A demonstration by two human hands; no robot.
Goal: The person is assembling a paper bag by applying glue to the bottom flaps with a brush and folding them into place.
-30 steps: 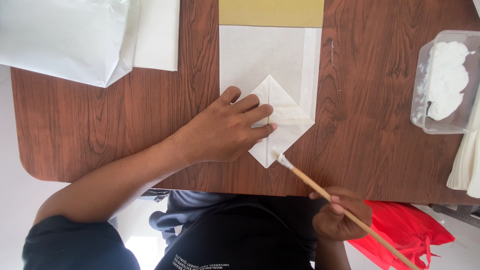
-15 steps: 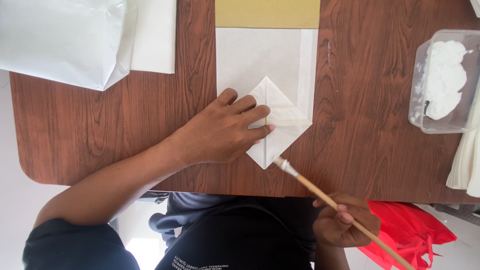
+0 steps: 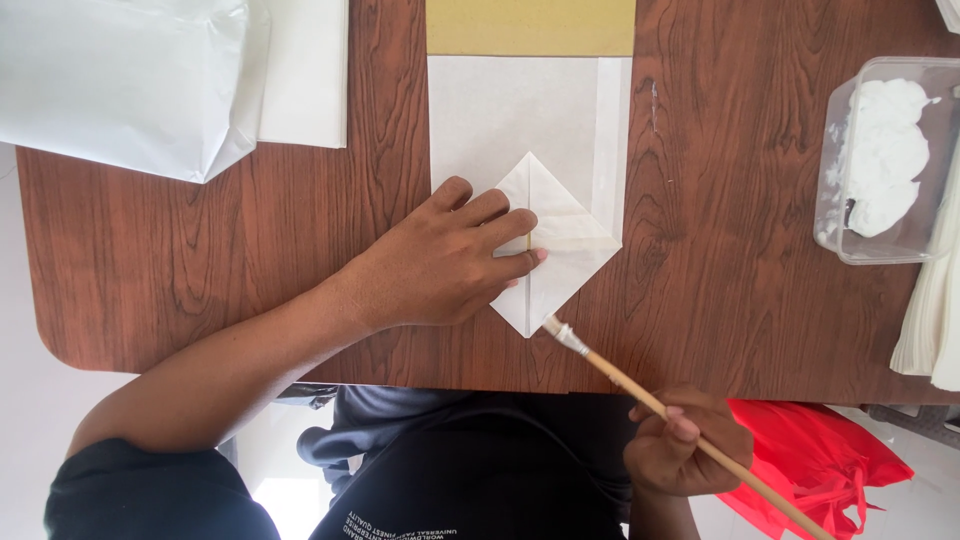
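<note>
My left hand (image 3: pixel 440 260) lies flat on the left part of a white folded paper piece (image 3: pixel 565 235), pressing it to the brown wooden table (image 3: pixel 200 270). The folds form a diamond shape at the near end of the paper. My right hand (image 3: pixel 685 440) grips a long wooden-handled paintbrush (image 3: pixel 650 400) near the table's front edge. Its bristle tip touches the lower corner of the diamond fold.
A clear plastic tub of white paste (image 3: pixel 885 160) stands at the right, with a stack of white sheets (image 3: pixel 930 320) beside it. A yellow-tan sheet (image 3: pixel 530 25) lies at the far edge. White paper bags (image 3: pixel 150 80) sit at the far left. A red bag (image 3: pixel 820 460) hangs below the table.
The brush tip has slid slightly along the diamond's lower edge. My left hand keeps pressing the paper in the same place.
</note>
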